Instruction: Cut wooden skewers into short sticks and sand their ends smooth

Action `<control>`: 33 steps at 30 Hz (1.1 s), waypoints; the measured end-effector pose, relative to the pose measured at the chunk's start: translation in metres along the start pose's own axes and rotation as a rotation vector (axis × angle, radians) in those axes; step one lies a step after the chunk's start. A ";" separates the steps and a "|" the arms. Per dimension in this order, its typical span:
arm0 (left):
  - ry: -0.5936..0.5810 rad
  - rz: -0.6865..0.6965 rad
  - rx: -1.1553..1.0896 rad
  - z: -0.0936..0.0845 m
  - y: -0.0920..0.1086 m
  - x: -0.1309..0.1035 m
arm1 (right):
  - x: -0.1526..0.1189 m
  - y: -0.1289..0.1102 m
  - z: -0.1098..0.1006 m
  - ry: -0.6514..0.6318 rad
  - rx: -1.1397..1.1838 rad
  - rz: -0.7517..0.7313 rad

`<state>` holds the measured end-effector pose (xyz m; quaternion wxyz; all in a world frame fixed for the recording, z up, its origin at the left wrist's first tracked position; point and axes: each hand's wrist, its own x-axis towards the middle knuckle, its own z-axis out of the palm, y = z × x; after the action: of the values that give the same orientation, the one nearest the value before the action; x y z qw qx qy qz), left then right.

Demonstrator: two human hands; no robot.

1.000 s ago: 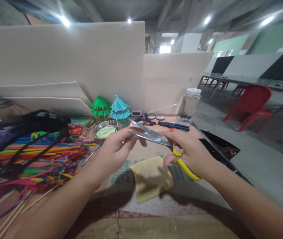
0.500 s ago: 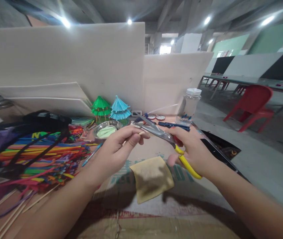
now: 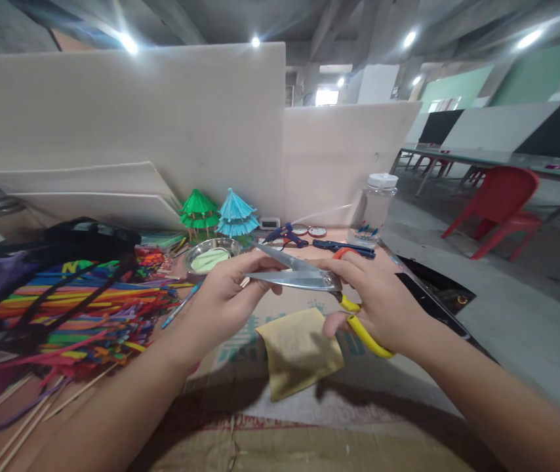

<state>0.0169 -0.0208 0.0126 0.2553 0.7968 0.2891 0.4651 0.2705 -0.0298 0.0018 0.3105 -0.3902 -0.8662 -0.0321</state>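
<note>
My right hand grips a pair of scissors by its yellow and orange handles. The steel blades are spread apart and point left, at my left hand. The fingers of that hand are pinched together on a thin wooden stick, mostly hidden behind fingers and blades. One blade passes in front of the left fingertips; whether it touches the stick I cannot tell. Beneath both hands a yellowish square of sandpaper lies on the cardboard-covered table.
Behind the hands stand green and blue paper umbrella models, a metal bowl, a glue gun and a clear jar. Colourful strips and thin sticks spread at left. White boards rise at the back.
The scissors have swung down and left, with their blades now wider apart and across the left fingers. The stick's tip, visible before at the left fingertips, is now covered.
</note>
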 end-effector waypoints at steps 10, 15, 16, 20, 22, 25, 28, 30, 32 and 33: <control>0.009 0.016 0.070 0.001 -0.001 -0.001 | -0.003 0.003 0.003 -0.018 0.021 0.016; 0.023 -0.046 -0.014 0.004 -0.003 -0.001 | -0.003 0.008 0.006 -0.014 0.084 0.055; 0.027 -0.053 -0.054 0.005 -0.003 -0.001 | -0.003 0.008 0.006 0.000 0.118 0.061; 0.065 -0.070 -0.222 0.008 -0.003 0.000 | -0.001 0.009 0.003 0.026 0.226 0.109; 0.074 -0.079 -0.241 0.009 -0.002 0.002 | 0.000 0.007 0.002 0.020 0.228 0.114; 0.062 -0.070 -0.214 0.009 -0.001 0.003 | 0.001 0.004 0.002 0.004 0.190 0.067; 0.049 -0.046 -0.166 0.007 -0.002 0.002 | 0.001 0.000 0.003 -0.007 0.175 0.058; 0.047 -0.036 -0.127 0.006 -0.003 0.001 | 0.001 -0.003 0.003 0.002 0.165 0.066; 0.052 -0.023 -0.097 0.005 -0.004 -0.001 | 0.001 -0.004 0.002 0.008 0.152 0.065; 0.054 -0.015 -0.088 0.005 -0.004 -0.001 | 0.001 -0.005 0.002 0.008 0.145 0.064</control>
<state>0.0199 -0.0196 0.0068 0.2855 0.7697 0.2813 0.4969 0.2659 -0.0319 0.0014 0.3423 -0.3941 -0.8520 0.0392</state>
